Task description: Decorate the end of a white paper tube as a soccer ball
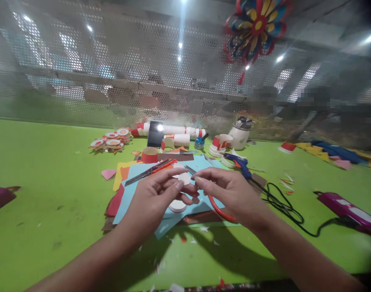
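My left hand [161, 190] has its thumb and fingers closed on a small piece of white paper [184, 178]. Close beside it, my right hand [224, 186] is closed in a pinch; what its fingertips hold, if anything, is too small to make out. A pair of scissors with a red-orange handle [220, 213] passes behind my right hand, its blade tip showing at the other side; I cannot tell whether the hand bears it. Under both hands lie light blue paper sheets [133, 202] and a round white disc [177, 206]. A second pair of scissors [149, 172] rests on the sheets.
A blue glue gun [238, 162] lies on the right, near a black cord and a purple device [349, 209]. Behind stand card rings [150, 155], a dark phone-like slab [155, 134], a blue jar [199, 142] and a white container [240, 136]. Paper scraps litter the green table [66, 227].
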### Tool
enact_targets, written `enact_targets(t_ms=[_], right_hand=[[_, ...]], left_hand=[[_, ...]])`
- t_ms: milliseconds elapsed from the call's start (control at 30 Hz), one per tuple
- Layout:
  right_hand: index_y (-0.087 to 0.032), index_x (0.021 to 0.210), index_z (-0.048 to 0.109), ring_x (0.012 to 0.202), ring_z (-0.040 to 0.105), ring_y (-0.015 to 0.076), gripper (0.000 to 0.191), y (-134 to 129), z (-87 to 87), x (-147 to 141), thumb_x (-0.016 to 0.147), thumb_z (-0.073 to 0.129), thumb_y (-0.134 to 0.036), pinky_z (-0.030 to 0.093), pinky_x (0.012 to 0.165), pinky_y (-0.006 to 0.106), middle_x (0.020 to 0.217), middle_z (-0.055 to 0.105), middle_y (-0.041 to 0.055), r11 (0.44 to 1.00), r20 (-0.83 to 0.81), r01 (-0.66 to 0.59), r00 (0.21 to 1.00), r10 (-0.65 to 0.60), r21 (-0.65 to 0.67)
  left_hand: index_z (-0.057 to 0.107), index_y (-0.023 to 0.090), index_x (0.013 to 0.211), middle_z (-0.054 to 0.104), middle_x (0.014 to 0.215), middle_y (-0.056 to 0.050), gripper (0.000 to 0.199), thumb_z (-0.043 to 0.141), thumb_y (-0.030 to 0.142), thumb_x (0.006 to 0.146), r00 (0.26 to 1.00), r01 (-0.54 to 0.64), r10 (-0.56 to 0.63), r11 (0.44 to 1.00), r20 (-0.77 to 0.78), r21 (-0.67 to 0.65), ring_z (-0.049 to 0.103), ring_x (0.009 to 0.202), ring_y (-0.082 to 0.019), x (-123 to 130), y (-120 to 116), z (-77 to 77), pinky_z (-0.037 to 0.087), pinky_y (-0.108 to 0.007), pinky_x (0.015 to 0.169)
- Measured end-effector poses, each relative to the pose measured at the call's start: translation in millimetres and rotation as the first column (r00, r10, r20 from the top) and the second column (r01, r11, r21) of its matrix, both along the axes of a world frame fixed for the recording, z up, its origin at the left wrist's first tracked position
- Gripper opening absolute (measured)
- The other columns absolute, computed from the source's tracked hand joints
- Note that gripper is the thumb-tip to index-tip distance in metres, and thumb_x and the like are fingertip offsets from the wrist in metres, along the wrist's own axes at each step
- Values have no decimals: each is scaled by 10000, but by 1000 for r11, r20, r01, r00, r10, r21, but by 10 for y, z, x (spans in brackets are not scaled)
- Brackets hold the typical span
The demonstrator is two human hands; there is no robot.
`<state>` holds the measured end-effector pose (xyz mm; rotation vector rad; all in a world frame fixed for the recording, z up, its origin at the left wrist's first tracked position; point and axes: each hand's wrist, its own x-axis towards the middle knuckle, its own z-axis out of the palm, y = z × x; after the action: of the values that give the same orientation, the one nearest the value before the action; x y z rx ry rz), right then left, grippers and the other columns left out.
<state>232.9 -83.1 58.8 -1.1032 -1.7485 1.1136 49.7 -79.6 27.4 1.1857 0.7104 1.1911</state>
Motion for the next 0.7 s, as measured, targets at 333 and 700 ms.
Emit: enact_targets(t_ms=[333,700], right_hand=[[-161,734,641,629,520,107,137,27,-47,-97,809,673,-271,413,611,264,674,611,-14,995,-183,14,983,-32,-97],[-162,701,659,588,498,100,140,41,-16,-65,743,713,-285,404,549,244,648,601,-15,989,-183,25,982,-51,-143]], left_hand=[[618,111,1111,747,708,-24,371,700,143,751,999,17,-16,1000,38,-13,697,630,-155,14,-68,41,555,-267,667],[633,156,1096,715,692,-9,393,720,134,714,1000,6,-6,1000,-7,-13,676,651,-159,14,-31,42,500,-226,567]])
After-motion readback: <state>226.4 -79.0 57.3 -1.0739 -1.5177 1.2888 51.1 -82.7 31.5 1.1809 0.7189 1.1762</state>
